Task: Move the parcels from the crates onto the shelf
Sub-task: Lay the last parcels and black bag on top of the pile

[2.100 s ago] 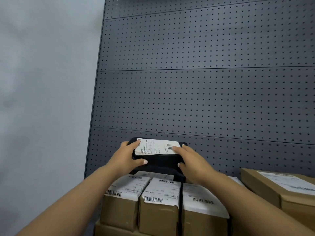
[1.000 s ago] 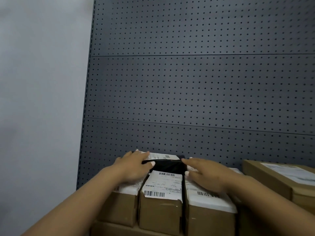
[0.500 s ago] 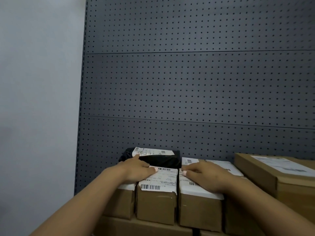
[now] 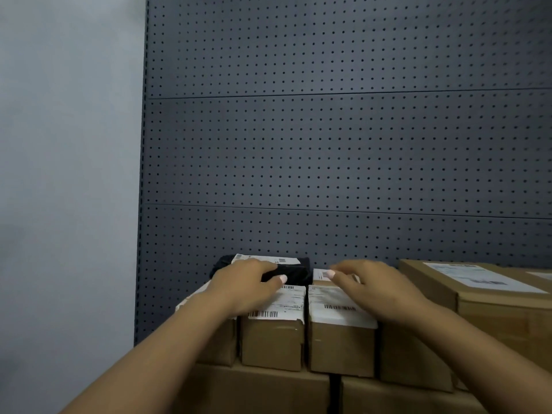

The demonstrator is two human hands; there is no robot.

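Now both hands, left (image 4: 248,288) and right (image 4: 376,289), lie flat, fingers relaxed, over cardboard boxes (image 4: 273,339).

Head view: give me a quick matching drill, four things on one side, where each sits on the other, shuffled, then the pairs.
Things:
1. black parcel
2. large box
3. left hand
4. pegboard

Places:
A. far right, beside the small boxes
B. upright behind all the parcels
C. at the back, behind the row of small boxes
D. over the left small boxes, fingers at the black parcel

Pairs: 1-C, 2-A, 3-D, 4-B
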